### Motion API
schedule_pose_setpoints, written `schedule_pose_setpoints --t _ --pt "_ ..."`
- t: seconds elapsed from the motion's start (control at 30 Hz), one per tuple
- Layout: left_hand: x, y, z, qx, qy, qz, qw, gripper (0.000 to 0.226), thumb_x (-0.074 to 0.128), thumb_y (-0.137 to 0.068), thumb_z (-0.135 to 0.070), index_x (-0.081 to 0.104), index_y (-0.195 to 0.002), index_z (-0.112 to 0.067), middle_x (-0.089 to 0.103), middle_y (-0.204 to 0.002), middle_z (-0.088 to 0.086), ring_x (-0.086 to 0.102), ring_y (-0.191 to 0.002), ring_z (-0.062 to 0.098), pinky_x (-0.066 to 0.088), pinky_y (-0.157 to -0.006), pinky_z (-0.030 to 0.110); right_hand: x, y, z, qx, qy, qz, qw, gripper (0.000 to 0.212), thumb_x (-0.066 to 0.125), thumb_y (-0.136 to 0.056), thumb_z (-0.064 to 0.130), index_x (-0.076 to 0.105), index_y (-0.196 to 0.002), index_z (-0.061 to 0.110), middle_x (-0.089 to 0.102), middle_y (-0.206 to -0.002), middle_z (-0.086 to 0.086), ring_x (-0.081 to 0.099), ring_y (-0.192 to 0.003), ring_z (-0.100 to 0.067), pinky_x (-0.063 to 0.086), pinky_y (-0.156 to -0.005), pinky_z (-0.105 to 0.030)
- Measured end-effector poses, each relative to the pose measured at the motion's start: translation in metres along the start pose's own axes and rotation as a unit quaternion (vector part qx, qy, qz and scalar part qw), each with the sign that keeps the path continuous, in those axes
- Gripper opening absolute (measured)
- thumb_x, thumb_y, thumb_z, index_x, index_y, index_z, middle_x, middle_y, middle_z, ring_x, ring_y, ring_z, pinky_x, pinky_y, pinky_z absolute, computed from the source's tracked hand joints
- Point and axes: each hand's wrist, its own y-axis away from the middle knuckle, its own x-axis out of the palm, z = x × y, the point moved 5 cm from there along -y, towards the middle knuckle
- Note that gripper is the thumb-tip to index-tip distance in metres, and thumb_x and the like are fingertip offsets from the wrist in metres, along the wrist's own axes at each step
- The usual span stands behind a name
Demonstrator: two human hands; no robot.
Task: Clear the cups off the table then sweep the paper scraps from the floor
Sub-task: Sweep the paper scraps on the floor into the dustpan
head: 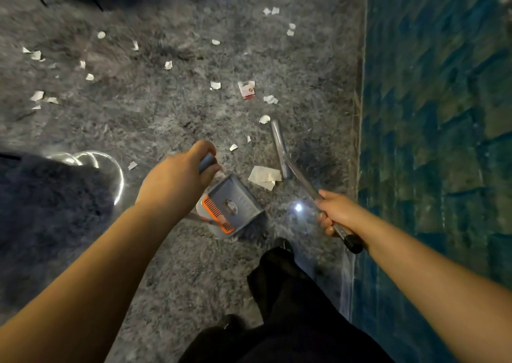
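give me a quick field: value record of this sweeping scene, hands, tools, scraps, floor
left hand: left hand gripping the grey dustpan handle
dustpan: grey dustpan with orange comb edge, low over the floor
right hand: right hand gripping the broom handle
broom: broom angled toward the scraps
nearest scrap: large paper piece between dustpan and broom head
other scraps: small white scraps scattered across the floor
floor: grey speckled floor
right side: teal patterned surface

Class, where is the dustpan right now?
The dustpan sits low at the centre of the head view, held by the left hand, just left of a large paper scrap.
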Motion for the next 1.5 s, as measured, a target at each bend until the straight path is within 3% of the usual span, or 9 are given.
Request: schedule_pose_setpoints --t 0.3,0.47,0.63,0.7,0.8,0.93,1.0,1.07,1.5 --pt "-0.007 -0.048 -0.003 -0.056 -0.022 -0.016 0.998 0.023 0.054 -0.093 -0.045 0.047 -0.106 -0.027 0.064 -0.08 0.009 0.06 -0.07 0.034 0.05 -0.059 0.041 -0.017 -0.069 0.059 0.039 0.051 0.018 0.998 0.04 0.036 -0.103 0.015 0.034 -0.143 0.023 0.04 -0.058 -0.005 0.036 -0.032 -0.006 0.032 -0.037 -0.015" --pt "-0.01 -0.051 -0.004 -0.059 -0.02 -0.03 0.998 0.025 0.055 -0.092 -0.046 0.049 -0.108 -0.027 0.063 -0.079 0.007 0.06 -0.068 0.033 0.049 -0.058 0.039 -0.006 -0.086 0.063 0.026 0.093 0.049 0.994 0.037 0.034 -0.103 0.016 0.038 -0.139 0.025 0.042 -0.054 -0.005 0.039 -0.036 -0.01 0.035 -0.036 -0.02" --pt "-0.01 -0.057 -0.001 -0.065 -0.016 -0.034 0.997 0.023 0.054 -0.092 -0.046 0.05 -0.107 -0.029 0.062 -0.077 0.006 0.058 -0.067 0.032 0.049 -0.056 0.038 0.016 -0.087 0.049 0.018 0.17 0.091 0.981 0.02 0.033 -0.103 0.016 0.044 -0.117 0.025 0.046 -0.046 -0.002 0.042 -0.037 -0.016 0.037 -0.041 -0.025" --pt "-0.01 -0.055 0.001 -0.068 -0.016 -0.036 0.997 0.023 0.053 -0.093 -0.047 0.049 -0.106 -0.029 0.062 -0.078 0.006 0.058 -0.067 0.032 0.047 -0.056 0.037 0.027 -0.078 0.036 0.038 0.169 0.112 0.979 0.011 0.032 -0.104 0.016 0.041 -0.103 0.02 0.044 -0.048 -0.004 0.041 -0.036 -0.016 0.036 -0.042 -0.025" --pt "-0.007 -0.047 0.002 -0.057 -0.015 -0.041 0.997 0.024 0.052 -0.094 -0.046 0.05 -0.108 -0.027 0.062 -0.08 0.008 0.059 -0.069 0.033 0.049 -0.057 0.04 0.043 -0.058 0.011 0.093 0.125 0.135 0.979 0.014 0.03 -0.104 0.016 0.04 -0.094 0.019 0.039 -0.052 -0.004 0.036 -0.032 -0.011 0.035 -0.037 -0.019" --pt "-0.002 -0.024 0.008 -0.049 -0.02 -0.052 0.997 0.025 0.053 -0.094 -0.046 0.049 -0.109 -0.027 0.062 -0.079 0.009 0.058 -0.068 0.035 0.047 -0.054 0.038 0.067 -0.02 -0.01 0.122 0.07 0.179 0.974 0.014 0.028 -0.105 0.016 0.038 -0.111 0.024 0.032 -0.056 -0.005 0.033 -0.03 -0.007 0.033 -0.034 -0.014" --pt "-0.001 -0.011 0.015 -0.05 -0.017 -0.056 0.997 0.024 0.054 -0.094 -0.046 0.05 -0.11 -0.028 0.063 -0.08 0.007 0.058 -0.067 0.034 0.044 -0.053 0.035 0.075 -0.004 -0.016 0.13 0.053 0.181 0.973 0.031 0.03 -0.106 0.017 0.029 -0.133 0.032 0.031 -0.056 -0.004 0.033 -0.029 -0.007 0.032 -0.035 -0.013" --pt "0.0 0.002 0.023 -0.047 -0.005 -0.059 0.997 0.024 0.055 -0.093 -0.044 0.05 -0.111 -0.028 0.063 -0.081 0.005 0.057 -0.066 0.032 0.042 -0.053 0.034 0.082 0.011 -0.02 0.146 0.018 0.18 0.973 0.039 0.031 -0.106 0.018 0.026 -0.142 0.032 0.034 -0.052 -0.001 0.033 -0.029 -0.006 0.03 -0.034 -0.012" --pt "-0.005 0.056 0.05 -0.06 0.039 -0.081 0.994 0.026 0.058 -0.094 -0.04 0.052 -0.112 -0.022 0.064 -0.079 0.009 0.059 -0.069 0.033 0.049 -0.057 0.042 0.111 0.078 -0.021 0.136 -0.015 0.167 0.976 0.038 0.034 -0.105 0.018 0.032 -0.14 0.034 0.037 -0.044 0.002 0.031 -0.029 -0.004 0.028 -0.03 -0.012"
